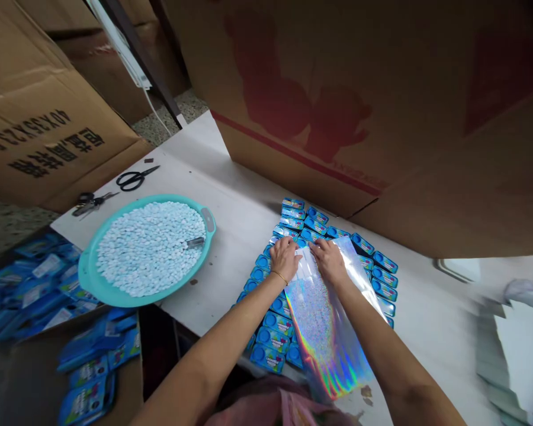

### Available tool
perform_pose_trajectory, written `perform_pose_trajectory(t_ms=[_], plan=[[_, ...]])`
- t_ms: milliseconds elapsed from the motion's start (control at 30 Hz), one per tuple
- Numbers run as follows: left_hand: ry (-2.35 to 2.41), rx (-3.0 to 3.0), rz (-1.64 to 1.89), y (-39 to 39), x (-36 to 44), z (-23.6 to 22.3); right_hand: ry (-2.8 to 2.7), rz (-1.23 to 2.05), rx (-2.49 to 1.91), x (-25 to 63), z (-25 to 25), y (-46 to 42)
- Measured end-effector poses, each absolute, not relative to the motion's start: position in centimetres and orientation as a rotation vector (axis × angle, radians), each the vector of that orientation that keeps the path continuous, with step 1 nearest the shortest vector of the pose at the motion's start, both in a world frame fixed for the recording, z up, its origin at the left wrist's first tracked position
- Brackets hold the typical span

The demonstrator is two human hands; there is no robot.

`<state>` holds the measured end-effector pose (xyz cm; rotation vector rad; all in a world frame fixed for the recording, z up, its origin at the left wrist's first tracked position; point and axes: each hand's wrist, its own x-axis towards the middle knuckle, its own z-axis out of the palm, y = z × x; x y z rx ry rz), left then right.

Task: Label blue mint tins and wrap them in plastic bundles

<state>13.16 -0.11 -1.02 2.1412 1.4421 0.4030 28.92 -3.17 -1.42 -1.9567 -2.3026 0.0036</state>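
Note:
A shiny holographic bag point(322, 322) filled with small pale pieces lies over rows of small blue tins point(270, 338) on the white table point(231, 195). My left hand point(284, 258) and my right hand point(328, 260) both pinch the bag's top edge, fingers closed on it, a few centimetres apart. A thin gold bracelet circles my left wrist. More blue tins point(299, 216) lie just beyond my fingers.
A teal round tray point(87, 272) heaped with small white-blue tablets and a metal scoop point(194, 242) sits to the left. Scissors point(135, 177) lie behind it. Large cardboard boxes point(337, 106) stand at the back, and blue packets point(22, 284) fill a box at lower left.

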Motion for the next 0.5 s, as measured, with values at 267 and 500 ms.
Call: perform_pose_trajectory(t_ms=[267,500], plan=[[1.466,2.151,0.475,-0.6,13.6,-1.5,-2.132,0.144,-1.779,30.5,-1.5,-5.4],[1.496,2.078,0.489,-1.0,15.2,-0.7,-2.012,0.232,-1.83,31.4,0.2,-5.0]])
